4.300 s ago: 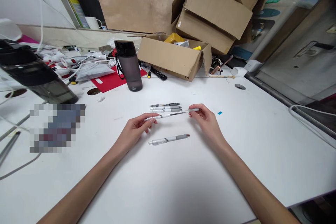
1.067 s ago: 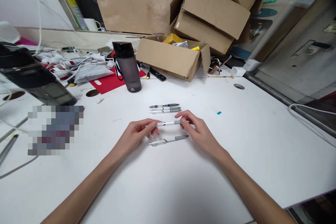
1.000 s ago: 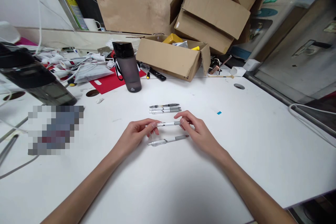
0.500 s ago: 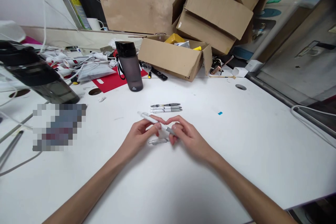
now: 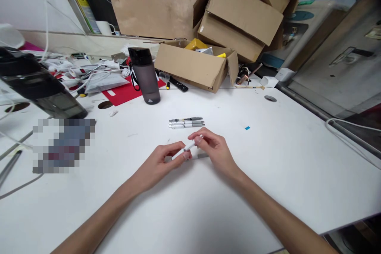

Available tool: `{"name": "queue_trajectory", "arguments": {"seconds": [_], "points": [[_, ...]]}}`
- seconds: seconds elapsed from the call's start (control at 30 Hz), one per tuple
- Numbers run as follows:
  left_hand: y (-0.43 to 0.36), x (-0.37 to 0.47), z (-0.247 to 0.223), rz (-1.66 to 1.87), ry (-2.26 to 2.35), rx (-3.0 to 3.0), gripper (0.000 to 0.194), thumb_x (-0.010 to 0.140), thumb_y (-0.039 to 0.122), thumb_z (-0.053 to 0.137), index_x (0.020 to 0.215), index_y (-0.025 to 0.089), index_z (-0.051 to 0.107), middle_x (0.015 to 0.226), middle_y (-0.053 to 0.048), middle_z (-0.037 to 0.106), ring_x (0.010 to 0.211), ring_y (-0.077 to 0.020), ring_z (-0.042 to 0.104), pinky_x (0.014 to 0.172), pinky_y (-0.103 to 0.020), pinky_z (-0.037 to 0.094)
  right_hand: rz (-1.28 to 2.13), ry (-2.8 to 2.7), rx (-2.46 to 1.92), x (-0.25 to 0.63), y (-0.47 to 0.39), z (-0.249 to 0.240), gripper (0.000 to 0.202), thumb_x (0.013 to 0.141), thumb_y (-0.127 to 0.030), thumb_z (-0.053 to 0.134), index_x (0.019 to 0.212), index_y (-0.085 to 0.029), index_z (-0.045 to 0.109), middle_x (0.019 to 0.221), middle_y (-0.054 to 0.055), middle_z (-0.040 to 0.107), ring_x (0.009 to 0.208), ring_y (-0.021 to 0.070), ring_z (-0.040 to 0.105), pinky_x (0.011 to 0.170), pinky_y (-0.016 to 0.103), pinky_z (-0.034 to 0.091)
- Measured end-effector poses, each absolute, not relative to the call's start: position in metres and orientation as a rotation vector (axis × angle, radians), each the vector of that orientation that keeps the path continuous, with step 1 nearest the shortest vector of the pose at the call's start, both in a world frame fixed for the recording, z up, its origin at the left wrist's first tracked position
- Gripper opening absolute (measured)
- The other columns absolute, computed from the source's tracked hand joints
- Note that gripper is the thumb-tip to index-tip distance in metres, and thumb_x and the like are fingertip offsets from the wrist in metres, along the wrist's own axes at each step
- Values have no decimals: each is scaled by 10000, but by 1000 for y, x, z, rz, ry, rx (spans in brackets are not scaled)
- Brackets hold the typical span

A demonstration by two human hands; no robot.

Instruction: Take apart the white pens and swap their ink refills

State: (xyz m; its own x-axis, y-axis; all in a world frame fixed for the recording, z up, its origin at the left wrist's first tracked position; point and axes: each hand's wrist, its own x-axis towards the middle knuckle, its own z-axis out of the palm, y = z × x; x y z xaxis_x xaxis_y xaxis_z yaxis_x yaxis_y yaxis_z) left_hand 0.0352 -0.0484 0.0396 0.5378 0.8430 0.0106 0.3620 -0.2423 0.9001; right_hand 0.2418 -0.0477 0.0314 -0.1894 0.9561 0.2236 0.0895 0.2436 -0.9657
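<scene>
Table (image 5: 297,158): white. Folder (image 5: 122,94), left of centre: red. Center bottle (image 5: 149,81): translucent dark grey, black lid. Cardboard box (image 5: 190,65): plain brown. Small tag (image 5: 247,128), right of centre: blue. Held pen (image 5: 189,145) showed white; mug (image 5: 104,27), upper left, was white.

At the centre there are five pens (image 5: 187,124): three lie in a row, one is a held pen (image 5: 190,145), one is partly hidden; two dark bottles (image 5: 145,79) stand out, left edge and upper centre; one mug (image 5: 103,27) sits upper left; one remote (image 5: 179,84), upper centre; one blue scrap (image 5: 247,128), right of centre
</scene>
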Motion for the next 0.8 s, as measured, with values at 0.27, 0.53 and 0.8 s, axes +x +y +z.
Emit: {"name": "queue_trajectory", "arguments": {"seconds": [0.27,0.53,0.8], "points": [[-41,27,47,699,1030,1776,327,996,475,510,1033,241,737,716,-8,652,708,-186,588,693,-290,450,1022,-956,-879,285,-21,33,307,980,-559,497,874,-271,503,897,22,558,919,195,591,926,387,508],[-30,18,26,780,1311,1821,334,1007,478,477,1018,250,721,691,27,613,566,-135,415,556,-249,326,1233,-754,-621,299,-24,47,249,996,-363,465,776,-248,450,702,-33,219,583,160,296,581,278,432],[-31,18,21,677,1411,1928,291,1010,410,451,1011,257,699,682,37,616,572,-144,459,577,-257,346,1259,-699,-584,298,-28,51,202,987,-295,428,795,-243,469,725,-32,198,598,165,273,573,274,408]]}}
